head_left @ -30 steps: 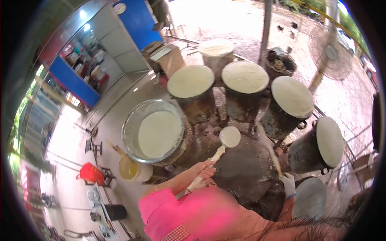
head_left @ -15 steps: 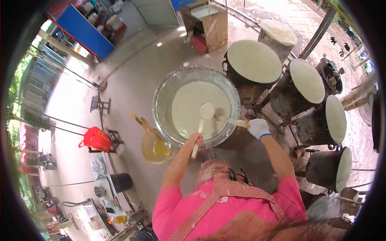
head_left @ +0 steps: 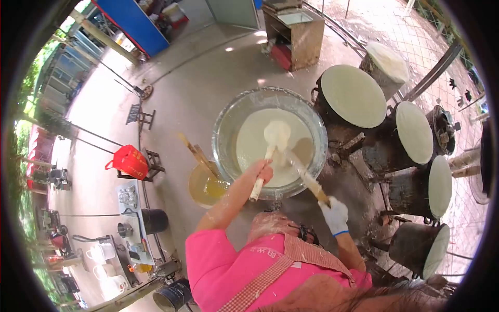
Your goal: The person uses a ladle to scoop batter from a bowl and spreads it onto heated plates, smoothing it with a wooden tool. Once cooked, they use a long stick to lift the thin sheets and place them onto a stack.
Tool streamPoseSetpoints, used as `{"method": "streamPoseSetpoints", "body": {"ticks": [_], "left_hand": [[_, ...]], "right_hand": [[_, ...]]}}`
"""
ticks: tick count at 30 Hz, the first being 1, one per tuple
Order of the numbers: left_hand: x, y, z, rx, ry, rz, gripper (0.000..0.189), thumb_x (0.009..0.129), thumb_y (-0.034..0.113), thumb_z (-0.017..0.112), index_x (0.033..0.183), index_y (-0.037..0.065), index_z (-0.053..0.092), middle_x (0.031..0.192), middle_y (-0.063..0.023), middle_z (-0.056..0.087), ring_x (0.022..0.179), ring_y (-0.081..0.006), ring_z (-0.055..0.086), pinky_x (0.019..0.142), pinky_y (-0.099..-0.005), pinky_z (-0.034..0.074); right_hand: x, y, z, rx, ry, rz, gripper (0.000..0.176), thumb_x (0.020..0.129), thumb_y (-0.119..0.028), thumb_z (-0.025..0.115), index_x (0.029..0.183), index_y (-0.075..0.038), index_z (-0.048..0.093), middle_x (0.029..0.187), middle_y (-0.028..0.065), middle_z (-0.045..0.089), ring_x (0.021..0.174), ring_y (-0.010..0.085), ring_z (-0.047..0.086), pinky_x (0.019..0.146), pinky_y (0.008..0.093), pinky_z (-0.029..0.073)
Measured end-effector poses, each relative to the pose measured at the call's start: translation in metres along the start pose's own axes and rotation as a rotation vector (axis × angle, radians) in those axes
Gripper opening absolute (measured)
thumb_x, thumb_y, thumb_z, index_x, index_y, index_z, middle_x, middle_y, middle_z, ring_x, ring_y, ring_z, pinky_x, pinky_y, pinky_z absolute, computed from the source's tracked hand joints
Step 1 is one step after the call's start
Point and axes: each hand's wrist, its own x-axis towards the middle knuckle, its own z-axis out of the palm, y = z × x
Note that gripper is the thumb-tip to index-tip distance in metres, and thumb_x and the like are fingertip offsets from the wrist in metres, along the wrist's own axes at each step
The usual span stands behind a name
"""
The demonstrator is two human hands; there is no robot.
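A large metal basin holds pale, creamy liquid batter. My bare left hand is wrapped round the light handle of a ladle, whose round, batter-coated head is over the batter. In a white glove, my right hand grips the wooden end of a long stick-like tool. That tool is coated white along its shaft and leans across the basin's near rim. Its far end meets the ladle near the head; I cannot make out its shape.
Dark drum stoves topped with pale round surfaces curve along the right. Left of the basin stands a tub of yellow liquid with wooden sticks in it. A red bucket is farther left, and a wooden cabinet stands behind.
My right hand has moved down, and its tool now slants more steeply over the near rim. The ladle head looks larger and more thickly coated. The view has shifted, moving the basin right.
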Motion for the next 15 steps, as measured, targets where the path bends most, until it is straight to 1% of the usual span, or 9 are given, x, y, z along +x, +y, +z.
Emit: {"method": "streamPoseSetpoints", "body": {"ticks": [2, 4, 6, 8, 9, 11, 12, 14, 15], "left_hand": [[-0.072, -0.005, 0.063, 0.173, -0.078, 0.208, 0.032, 0.092, 0.026, 0.051, 0.069, 0.012, 0.035, 0.054, 0.0046, 0.031, 0.037, -0.0032, 0.027, 0.027, -0.0179, 0.02], [-0.137, -0.006, 0.114, 0.366, -0.135, 0.393, 0.03, 0.093, 0.027, 0.05, 0.07, 0.012, 0.036, 0.054, 0.0054, 0.028, 0.037, -0.0024, 0.026, 0.027, -0.0163, 0.02], [-0.173, 0.007, 0.138, 0.453, -0.314, 0.404, 0.013, 0.09, 0.018, 0.052, 0.092, 0.021, 0.04, 0.056, 0.0054, 0.027, 0.038, -0.0019, 0.024, 0.028, -0.0162, 0.016], [-0.211, 0.013, 0.165, 0.587, -0.425, 0.502, 0.018, 0.09, 0.018, 0.052, 0.103, 0.024, 0.04, 0.056, 0.0057, 0.027, 0.038, -0.0022, 0.023, 0.028, -0.0171, 0.017], [-0.233, 0.009, 0.179, 0.621, -0.437, 0.505, 0.018, 0.09, 0.018, 0.052, 0.103, 0.024, 0.04, 0.056, 0.0057, 0.027, 0.038, -0.0022, 0.023, 0.028, -0.0171, 0.017], [-0.271, 0.006, 0.21, 0.949, -0.378, 0.94, 0.024, 0.091, 0.018, 0.051, 0.11, 0.025, 0.039, 0.054, 0.0051, 0.029, 0.036, -0.0038, 0.026, 0.028, -0.0192, 0.019], [-0.276, 0.011, 0.218, 0.98, -0.405, 0.953, 0.024, 0.091, 0.018, 0.051, 0.11, 0.025, 0.039, 0.054, 0.0051, 0.029, 0.036, -0.0038, 0.026, 0.028, -0.0192, 0.019], [-0.271, 0.018, 0.218, 1.019, -0.301, 1.21, 0.028, 0.091, 0.017, 0.05, 0.115, 0.025, 0.038, 0.052, 0.0041, 0.031, 0.034, -0.0056, 0.029, 0.028, -0.0207, 0.021], [-0.258, 0.022, 0.211, 1.053, -0.278, 1.197, 0.012, 0.091, 0.011, 0.04, 0.097, 0.021, 0.039, 0.054, 0.0029, 0.034, 0.034, -0.006, 0.029, 0.027, -0.0212, 0.021]], "right_hand": [[0.003, -0.019, -0.027, 0.092, 0.312, -0.199, 0.027, 0.076, -0.033, 0.066, 0.083, -0.007, 0.062, 0.071, 0.0149, 0.063, 0.065, 0.0326, 0.062, 0.06, 0.0415, 0.049], [0.022, -0.032, -0.052, 0.016, 0.552, -0.347, 0.025, 0.076, -0.029, 0.068, 0.085, -0.007, 0.061, 0.07, 0.0125, 0.062, 0.06, 0.0317, 0.06, 0.055, 0.0415, 0.046], [0.047, -0.049, -0.083, -0.026, 0.916, -0.538, 0.026, 0.076, -0.029, 0.068, 0.087, -0.006, 0.061, 0.071, 0.0117, 0.062, 0.059, 0.0315, 0.06, 0.053, 0.0413, 0.045], [0.056, -0.071, -0.13, -0.015, 0.939, -0.531, 0.029, 0.075, -0.029, 0.068, 0.09, -0.005, 0.061, 0.072, 0.012, 0.062, 0.058, 0.0314, 0.059, 0.053, 0.0405, 0.045], [0.059, -0.078, -0.149, -0.054, 0.958, -0.509, 0.033, 0.074, -0.03, 0.069, 0.092, -0.004, 0.061, 0.074, 0.0131, 0.062, 0.06, 0.0314, 0.059, 0.053, 0.0404, 0.045], [0.066, -0.09, -0.177, 0.119, 1.031, -0.501, 0.03, 0.074, -0.026, 0.07, 0.092, -0.003, 0.063, 0.075, 0.0143, 0.063, 0.063, 0.0319, 0.06, 0.057, 0.0388, 0.047], [0.066, -0.096, -0.185, 0.227, 1.074, -0.515, 0.029, 0.074, -0.023, 0.07, 0.093, -0.002, 0.063, 0.074, 0.0143, 0.063, 0.064, 0.0315, 0.061, 0.058, 0.0376, 0.048], [0.069, -0.098, -0.172, 0.41, 1.024, -0.517, 0.029, 0.074, -0.019, 0.071, 0.096, -0.002, 0.064, 0.073, 0.0149, 0.064, 0.065, 0.026, 0.063, 0.062, 0.0332, 0.049], [0.067, -0.092, -0.152, 0.598, 0.779, -0.393, 0.029, 0.074, -0.015, 0.07, 0.099, -0.001, 0.063, 0.078, 0.0128, 0.065, 0.068, 0.0163, 0.062, 0.065, 0.0296, 0.049]]}}
